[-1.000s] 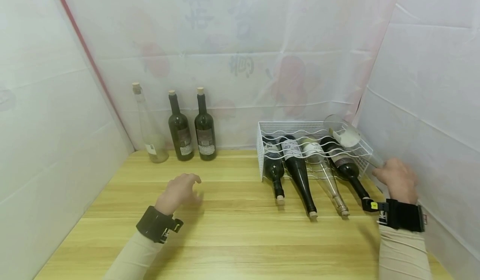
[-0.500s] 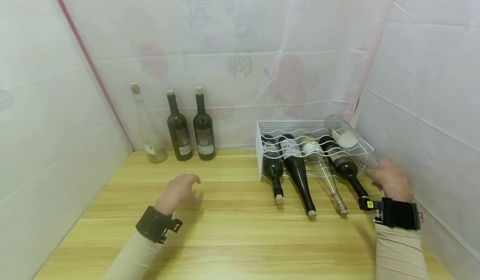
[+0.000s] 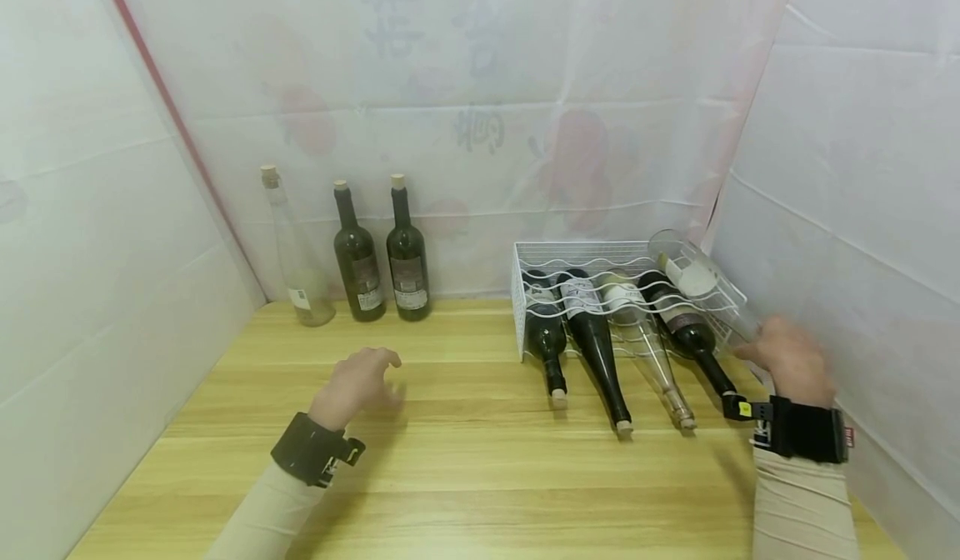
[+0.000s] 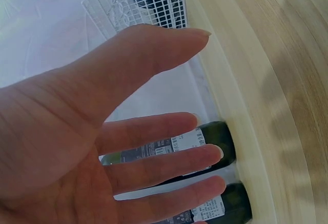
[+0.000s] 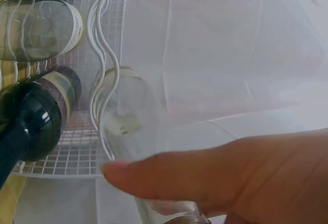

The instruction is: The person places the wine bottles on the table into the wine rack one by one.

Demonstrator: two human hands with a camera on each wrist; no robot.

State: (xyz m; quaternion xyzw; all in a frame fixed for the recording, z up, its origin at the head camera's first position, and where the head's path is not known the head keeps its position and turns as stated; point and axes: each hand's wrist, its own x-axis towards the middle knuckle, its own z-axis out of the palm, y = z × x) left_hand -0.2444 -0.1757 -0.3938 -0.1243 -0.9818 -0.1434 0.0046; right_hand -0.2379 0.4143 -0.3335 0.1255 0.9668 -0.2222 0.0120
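At the right, my right hand (image 3: 791, 362) grips the neck of a clear glass bottle (image 3: 692, 272), which lies tilted with its base toward the back wall. The bottle is over the right end of the top of a white wire wine rack (image 3: 585, 249); in the right wrist view the clear bottle (image 5: 136, 103) is beside the wavy wires. Most of its neck is hidden by the hand. Over the table, my left hand (image 3: 360, 385) holds nothing, and the left wrist view has its fingers (image 4: 169, 169) spread.
Several bottles lie in the rack's lower level, necks forward, including a dark bottle (image 3: 697, 339) and a clear bottle (image 3: 652, 356). Standing at the back left are a clear corked bottle (image 3: 303, 277) and two dark bottles, one (image 3: 408, 268) nearer the rack. White curtains hang behind and beside.
My right hand shifts slightly left, then back right, still gripping the clear bottle's neck. The bottle itself barely moves. My left hand stays in place.
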